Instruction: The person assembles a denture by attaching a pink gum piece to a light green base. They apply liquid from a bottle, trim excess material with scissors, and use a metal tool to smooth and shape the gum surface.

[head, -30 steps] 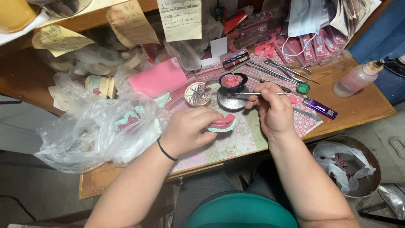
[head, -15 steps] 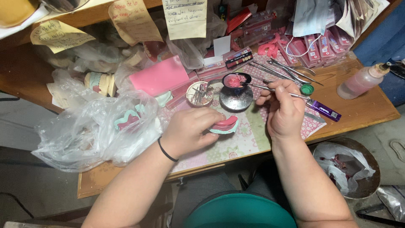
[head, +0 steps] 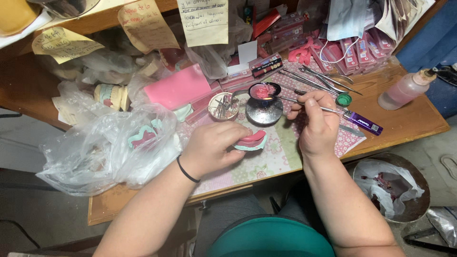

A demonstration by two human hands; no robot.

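Observation:
My left hand (head: 212, 147) grips a dental cast (head: 251, 140), pale green with a pink wax rim, just above a floral mat (head: 266, 159). My right hand (head: 316, 121) pinches a thin metal instrument (head: 290, 101) whose tip reaches toward a small dark cup of pink wax (head: 263, 90) standing on a round metal base (head: 263, 112). Beside that cup sits a small round dish (head: 223, 105) holding metal bits.
A clear plastic bag (head: 107, 147) with another cast lies at the left. A pink block (head: 177, 86), metal tools (head: 319, 78), a purple lighter (head: 362, 123), a green cap (head: 343, 99) and a squeeze bottle (head: 404, 89) crowd the wooden desk (head: 409, 121). A lined bin (head: 390, 185) stands below right.
My right hand has shifted slightly right and nearer, the instrument tip staying by the wax cup. My left hand keeps the cast in about the same spot.

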